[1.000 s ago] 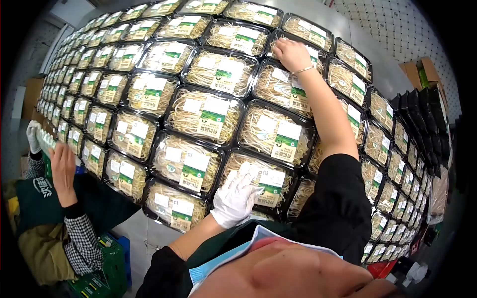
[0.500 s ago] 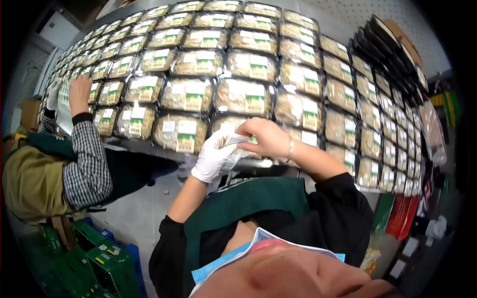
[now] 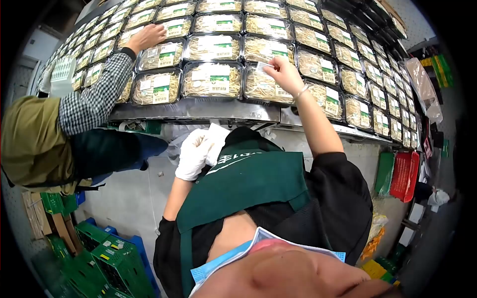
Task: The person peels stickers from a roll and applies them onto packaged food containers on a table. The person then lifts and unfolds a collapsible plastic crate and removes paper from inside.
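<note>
My left hand (image 3: pixel 193 153), in a white glove, is closed around white label sheets (image 3: pixel 216 141) in front of my apron, below the table edge. Bare and reaching forward, my right hand (image 3: pixel 287 77) pinches a small white label (image 3: pixel 265 68). That label is over a front-row food pack (image 3: pixel 261 89), a black tray of pale strands resembling bean sprouts, under clear film. Whether the label touches the film I cannot tell. Beside it sits another pack (image 3: pixel 198 84) with a white sticker and a green-and-white label.
Rows of similar packs cover the metal table (image 3: pixel 198 110). At the left, a co-worker's hand (image 3: pixel 147 37) reaches over packs, with pale green sheets (image 3: pixel 63 69) nearby. Green crates (image 3: pixel 117 263) stand on the floor at lower left; a red crate (image 3: pixel 405 176) is at right.
My right hand has moved away from the left, forward over a front pack with a label. My left hand has dropped toward my apron with the sheets. The co-worker's hand has reached farther right.
</note>
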A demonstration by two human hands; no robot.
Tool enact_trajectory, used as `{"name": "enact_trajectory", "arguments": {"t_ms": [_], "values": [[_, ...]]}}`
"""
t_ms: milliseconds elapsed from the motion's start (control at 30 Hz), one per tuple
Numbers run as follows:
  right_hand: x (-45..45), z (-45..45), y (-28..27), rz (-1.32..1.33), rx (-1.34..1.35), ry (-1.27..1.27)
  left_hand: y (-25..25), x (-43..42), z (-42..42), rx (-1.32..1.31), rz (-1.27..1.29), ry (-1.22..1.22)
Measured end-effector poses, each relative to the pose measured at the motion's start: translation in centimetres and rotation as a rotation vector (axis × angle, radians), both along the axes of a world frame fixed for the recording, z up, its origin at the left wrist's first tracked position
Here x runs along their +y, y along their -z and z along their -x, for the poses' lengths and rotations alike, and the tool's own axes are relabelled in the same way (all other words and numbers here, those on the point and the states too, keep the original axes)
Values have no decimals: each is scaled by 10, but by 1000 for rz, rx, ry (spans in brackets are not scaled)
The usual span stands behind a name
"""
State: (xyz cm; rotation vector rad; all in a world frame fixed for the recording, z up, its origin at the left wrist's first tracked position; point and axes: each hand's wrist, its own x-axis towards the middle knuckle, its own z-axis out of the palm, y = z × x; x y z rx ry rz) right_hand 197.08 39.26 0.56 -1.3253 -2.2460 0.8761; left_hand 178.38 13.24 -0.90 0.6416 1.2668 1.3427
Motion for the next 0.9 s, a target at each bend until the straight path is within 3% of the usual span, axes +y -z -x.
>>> {"name": "enact_trajectory", "arguments": {"t_ms": [33,100,167,233,267,300,367,433,500,600,700,767,800,833,867,900], "values": [[11,-3,16,-146,-104,-42,12,-7,3,2,2,-9],[10,7,33,-113,-205,-77,26,-12,1,157,79,57],[3,4,45,-541,-378,-159,7,0,-23,44,75,-3],[14,-8,46,-648,-435,-56,4,18,-40,-91,-83,-40],[24,-18,40,-594,-383,-45,-3,25,-50,-100,-164,-19],[40,-30,57,-625,-355,-55,-4,39,-66,-134,-169,-145],[31,-49,20,-269,-110,-238,-10,69,-93,-203,-107,-183],[17,-66,0,134,80,-545,-6,93,-126,-145,-68,-301],[5,-77,-12,122,274,-826,-3,107,-147,-77,-31,-401],[-2,-82,-18,187,324,-751,-2,119,-166,201,-88,-474],[9,-78,-14,196,425,-812,-16,116,-176,39,-55,-543],[33,-68,-20,134,243,-757,-20,122,-178,271,-41,-512],[56,-53,-12,137,236,-650,-21,121,-174,140,-11,-454],[78,-38,-22,130,68,-493,-20,117,-169,7,21,-394],[109,-17,1,-113,116,-393,-16,113,-166,11,24,-392],[125,-5,3,-102,39,-383,-9,110,-162,-1,-33,-400]]}}
